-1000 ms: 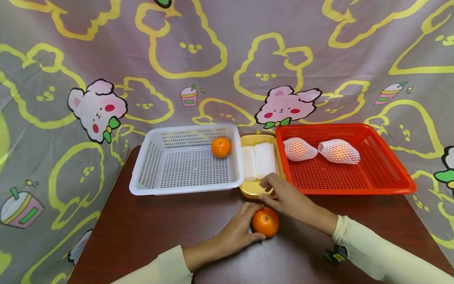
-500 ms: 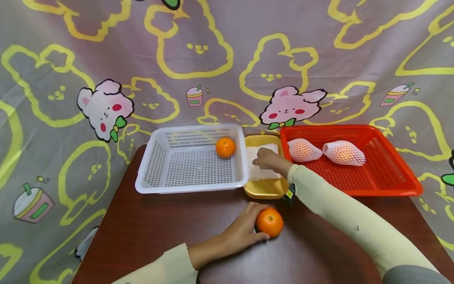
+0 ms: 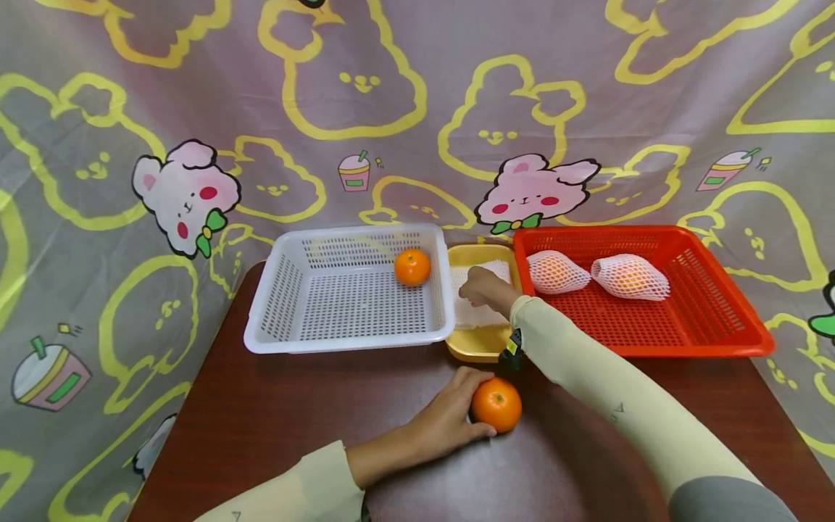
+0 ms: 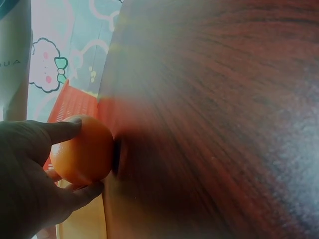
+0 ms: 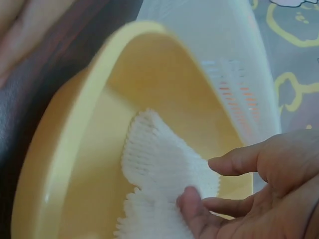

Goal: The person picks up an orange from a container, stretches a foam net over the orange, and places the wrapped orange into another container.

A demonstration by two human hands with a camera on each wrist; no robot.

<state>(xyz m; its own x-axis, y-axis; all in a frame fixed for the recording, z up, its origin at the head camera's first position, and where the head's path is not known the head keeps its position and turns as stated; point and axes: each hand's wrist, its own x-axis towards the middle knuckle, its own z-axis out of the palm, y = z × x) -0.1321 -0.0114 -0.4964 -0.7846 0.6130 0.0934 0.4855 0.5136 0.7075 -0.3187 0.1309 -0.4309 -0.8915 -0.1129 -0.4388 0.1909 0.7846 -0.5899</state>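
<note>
On the table, my left hand (image 3: 446, 415) curls round an orange (image 3: 499, 404) from its left side. In the left wrist view, the thumb and fingers lie on opposite sides of this orange (image 4: 84, 151). My right hand (image 3: 484, 288) is over the yellow tub (image 3: 479, 348), which holds white foam net sleeves (image 3: 492, 316). Up close in the right wrist view, fingertips (image 5: 190, 201) overlap the upper foam net sleeve (image 5: 162, 154), while the thumb stays apart from them near its edge. No sleeve is lifted out of the tub.
Left of the tub stands a white basket (image 3: 349, 344) with one loose orange (image 3: 412, 267) inside. The red basket (image 3: 639, 351) on the right holds two oranges in foam nets (image 3: 557, 272). A patterned cloth (image 3: 391, 109) hangs behind the dark wooden table (image 3: 293, 406).
My right hand has moved from near the orange, at the tub's front edge, forward and in over the foam net sleeves. My left hand keeps its hold on the orange in the same spot.
</note>
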